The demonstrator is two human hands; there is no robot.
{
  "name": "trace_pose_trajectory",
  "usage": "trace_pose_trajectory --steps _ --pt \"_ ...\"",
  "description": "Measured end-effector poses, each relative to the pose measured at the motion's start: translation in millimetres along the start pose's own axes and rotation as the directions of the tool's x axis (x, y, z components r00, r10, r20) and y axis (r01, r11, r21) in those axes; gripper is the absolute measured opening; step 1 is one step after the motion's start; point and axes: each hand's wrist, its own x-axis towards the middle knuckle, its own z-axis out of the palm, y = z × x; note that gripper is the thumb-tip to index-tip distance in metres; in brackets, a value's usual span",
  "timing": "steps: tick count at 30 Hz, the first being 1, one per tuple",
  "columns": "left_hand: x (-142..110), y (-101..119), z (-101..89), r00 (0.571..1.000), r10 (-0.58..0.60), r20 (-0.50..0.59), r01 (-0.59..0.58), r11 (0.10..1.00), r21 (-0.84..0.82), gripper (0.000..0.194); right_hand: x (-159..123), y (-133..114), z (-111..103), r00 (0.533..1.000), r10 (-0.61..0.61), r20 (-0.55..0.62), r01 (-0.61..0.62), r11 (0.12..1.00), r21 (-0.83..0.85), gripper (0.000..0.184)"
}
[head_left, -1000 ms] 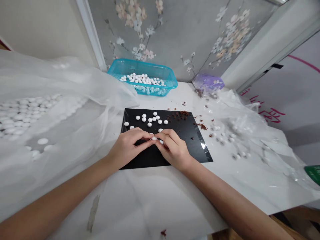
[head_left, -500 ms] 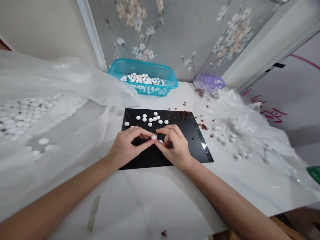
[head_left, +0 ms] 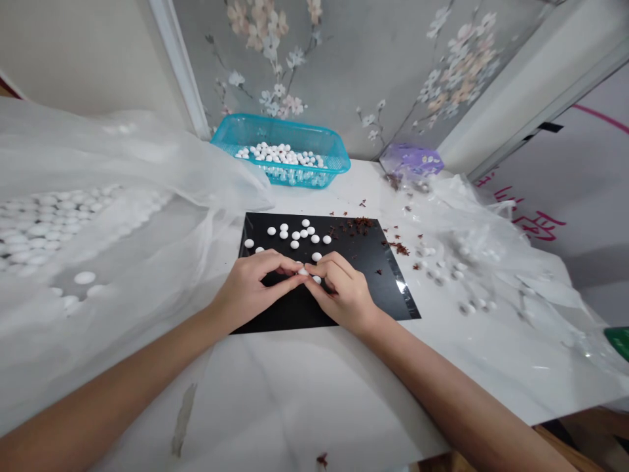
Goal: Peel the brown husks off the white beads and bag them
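Cool, diffuse, moderate light leaves soft, faint shadows; its source is out of view. Glare flecks the right edge of the black mat (head_left: 344,288). The white ball (head_left: 303,271) lacks fine detail. Wide-angle distortion stretches both forearms (head_left: 142,360) toward the frame's edges, where the clear plastic (head_left: 491,242) looks smeared.

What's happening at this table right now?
A person's left hand and right hand meet over a black mat, fingertips together on one small white piece. More white pieces lie on the mat, with a small pile of reddish-brown bits near its far right corner. Behind the mat stands a blue basket holding many white pieces. Clear plastic with white pieces lies to either side.
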Motion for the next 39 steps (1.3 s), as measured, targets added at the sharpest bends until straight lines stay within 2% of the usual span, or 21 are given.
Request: trace_pose_trajectory --steps 10,13,17,20,27,34,37,39 --pt "0 -1 -0.5 0.998 -0.052 0.036 0.054 0.998 -0.037 0.006 -1 0 0 0.996 0.048 0.074 -0.052 0.997 0.052 0.006" --pt "2 1 -1.2 0.994 -0.102 0.041 0.105 0.99 -0.096 0.008 0 -1 -1 0.99 0.132 0.056 -0.135 0.989 0.066 0.006" --pt "2 2 -1.4 0.991 -0.128 0.026 0.131 0.979 -0.154 0.01 2 -2 -3 0.966 0.259 0.01 -0.259 0.965 0.045 0.017" --pt "2 2 -1.1 0.991 -0.129 0.03 0.132 0.978 -0.161 0.01 3 -3 -4 0.97 0.242 0.002 -0.242 0.969 0.048 0.018" --pt "2 1 -1.0 0.99 -0.137 0.042 0.142 0.98 -0.138 0.011 2 -1 -3 0.993 0.119 -0.003 -0.118 0.989 0.089 0.012" --pt "3 3 -1.4 0.988 -0.15 0.044 0.154 0.982 -0.109 0.011 2 -3 -5 0.99 0.081 0.111 -0.086 0.996 0.035 0.011" --pt "3 1 -0.6 0.984 -0.178 0.017 0.179 0.979 -0.095 0.011 8 -1 -11 0.982 0.121 0.147 -0.128 0.991 0.041 0.01" --pt "3 -2 0.0 0.976 -0.215 -0.03 0.213 0.974 -0.078 0.011 14 10 -21 0.964 0.213 0.161 -0.222 0.974 0.037 0.013"
